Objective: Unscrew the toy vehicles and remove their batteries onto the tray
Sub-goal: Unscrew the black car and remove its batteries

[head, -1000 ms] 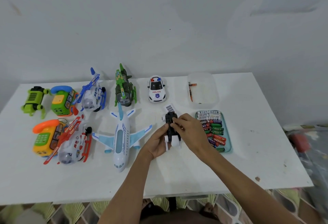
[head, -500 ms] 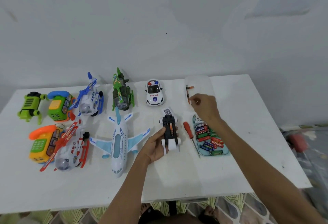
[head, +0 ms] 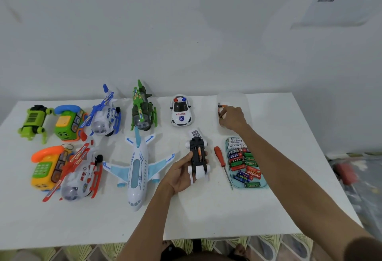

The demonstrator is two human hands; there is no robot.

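Toy car (head: 195,147) sits upturned in the left grip (head: 180,176), battery (head: 199,154) exposed.

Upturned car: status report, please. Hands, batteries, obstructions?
Left hand grips upturned car, one battery in its open bay. Right hand at clear container, grip unclear. Screwdriver lies between car and tray.

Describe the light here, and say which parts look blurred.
Head view: light is soft and even, shadows under the toy airplane faint; the floor clutter at the right edge is smeared; the right hand at the clear container is slightly soft; the toy car in the left hand and the batteries have readable detail.
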